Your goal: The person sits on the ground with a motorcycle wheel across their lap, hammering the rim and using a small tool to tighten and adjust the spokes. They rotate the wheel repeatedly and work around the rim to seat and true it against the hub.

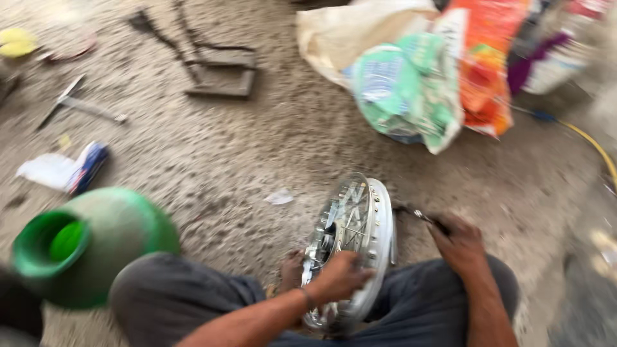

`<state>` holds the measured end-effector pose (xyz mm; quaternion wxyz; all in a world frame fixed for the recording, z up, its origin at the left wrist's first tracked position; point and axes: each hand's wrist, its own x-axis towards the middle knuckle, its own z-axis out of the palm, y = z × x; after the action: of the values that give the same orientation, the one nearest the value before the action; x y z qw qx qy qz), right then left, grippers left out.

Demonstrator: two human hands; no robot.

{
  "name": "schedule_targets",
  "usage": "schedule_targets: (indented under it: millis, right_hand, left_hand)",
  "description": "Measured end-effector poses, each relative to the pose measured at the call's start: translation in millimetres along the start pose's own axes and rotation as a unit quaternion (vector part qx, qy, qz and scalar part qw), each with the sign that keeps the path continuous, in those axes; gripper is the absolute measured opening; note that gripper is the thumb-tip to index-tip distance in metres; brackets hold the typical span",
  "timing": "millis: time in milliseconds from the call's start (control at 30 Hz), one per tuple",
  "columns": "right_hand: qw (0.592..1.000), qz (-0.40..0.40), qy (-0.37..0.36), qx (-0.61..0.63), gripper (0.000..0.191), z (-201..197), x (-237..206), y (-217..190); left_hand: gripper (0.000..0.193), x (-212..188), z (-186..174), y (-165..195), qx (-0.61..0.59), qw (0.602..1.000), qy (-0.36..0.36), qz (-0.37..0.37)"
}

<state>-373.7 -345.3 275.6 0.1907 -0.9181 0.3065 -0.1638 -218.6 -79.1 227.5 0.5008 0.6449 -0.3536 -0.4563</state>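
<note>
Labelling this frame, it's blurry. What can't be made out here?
Head view, motion blur throughout:
- Tool in the right hand: kind unclear, grip hidden by the fingers.
- Wheel: lower rim hidden by the left hand and legs.
- Sacks: contents hidden.
- Green jug: inside unseen.

Soft daylight, heavy motion blur

One shiny silver spoked metal wheel rim (352,247) stands upright. One green plastic jar with a wide round mouth (90,247). One hammer with a metal head (77,105). Three bulging woven sacks: one cream (347,35), one green and white (405,90), one orange (488,64).
</note>
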Motion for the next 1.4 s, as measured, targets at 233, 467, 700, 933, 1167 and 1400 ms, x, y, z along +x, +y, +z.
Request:
schedule_targets:
  millis: [233,467,700,933,1167,1400]
  right_hand:
    - [0.966,0.166,-0.174,0.097,0.037,24.2,-4.6,-71.3]
    - [0.855,0.12,-0.243,0.441,0.016,87.2,-27.6,-165.9]
    - [0.781,0.177,-0.221,0.556,0.019,125.2,-17.5,-232.5]
    - [0.762,0.11,-0.202,0.605,0.017,150.1,-23.6,-227.8]
    - [0.783,0.129,-0.206,0.573,0.017,142.7,-15.1,-232.5]
    - [0.766,0.147,-0.205,0.591,0.018,138.2,5.0,-224.4]
  left_hand:
    - [0.039,-63.1,-121.3,-25.0,-0.18,0.967,0.178,-0.026]
    - [0.039,-61.7,-159.8,-2.4,-0.111,0.969,0.204,0.079]
    - [0.04,-47.1,-161.9,-4.4,-0.165,0.965,0.199,0.028]
    - [0.047,-36.5,-154.8,-15.2,-0.2,0.965,0.163,0.055]
    - [0.053,-35.4,-155.2,-26.0,-0.235,0.963,0.126,0.034]
    - [0.047,-35.3,-158.3,-21.1,-0.162,0.97,0.18,0.016]
